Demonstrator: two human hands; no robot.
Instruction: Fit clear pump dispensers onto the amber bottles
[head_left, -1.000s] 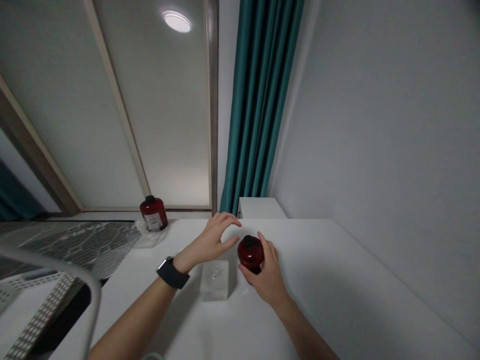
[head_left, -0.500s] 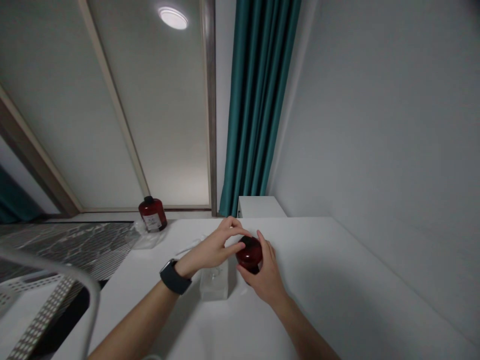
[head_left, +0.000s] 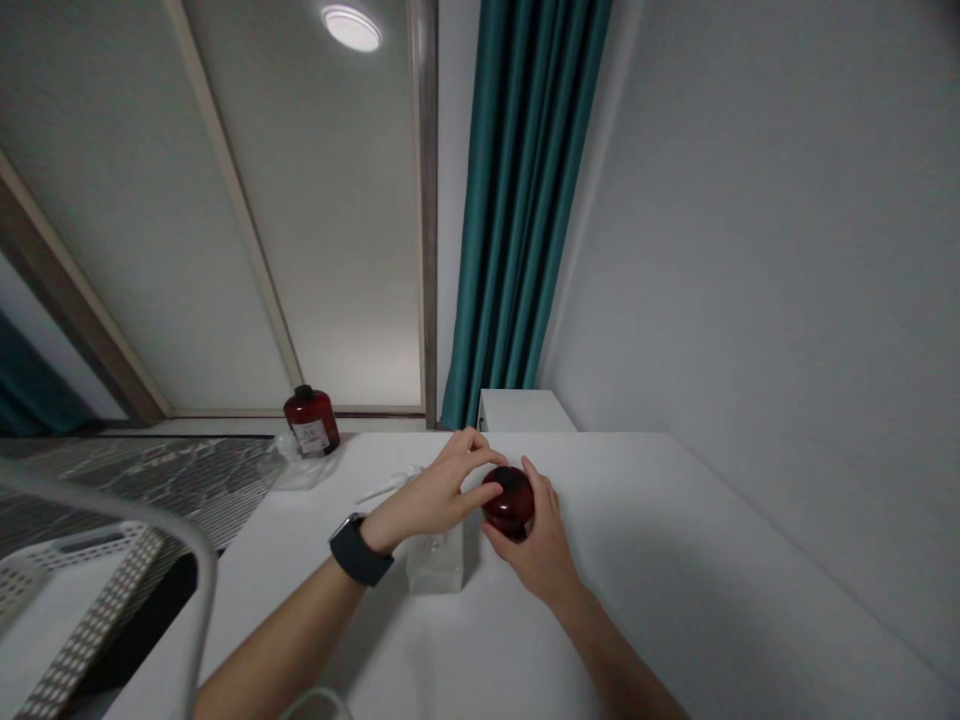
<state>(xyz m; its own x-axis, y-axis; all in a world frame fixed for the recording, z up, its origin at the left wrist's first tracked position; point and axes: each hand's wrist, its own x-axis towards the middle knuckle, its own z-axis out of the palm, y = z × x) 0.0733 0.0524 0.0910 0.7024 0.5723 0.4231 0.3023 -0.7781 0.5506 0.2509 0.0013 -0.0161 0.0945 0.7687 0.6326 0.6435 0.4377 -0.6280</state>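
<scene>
A dark red bottle (head_left: 509, 518) with a black cap is on the white tabletop (head_left: 495, 650). My right hand (head_left: 541, 548) wraps round its right side, the thumb in front and the fingers behind. My left hand (head_left: 439, 495), with a dark smartwatch (head_left: 360, 550) on the wrist, reaches across from the left and pinches the cap (head_left: 508, 479) with thumb and fingers. Partly under my left forearm, close by, sits a small clear container (head_left: 436, 570). Behind that wrist is a thin white piece (head_left: 386, 487) whose kind I cannot make out.
Another dark red bottle (head_left: 311, 425) with a label stands at the table's far left corner, beside a clear plastic piece (head_left: 294, 472). A white perforated basket (head_left: 75, 590) and a curved grey tube (head_left: 201, 570) are at lower left. A pale cable (head_left: 319, 692) shows at the bottom.
The whole view has shifted slightly, moving the scene a little to the right. Both hands keep their hold on the bottle and its cap.
</scene>
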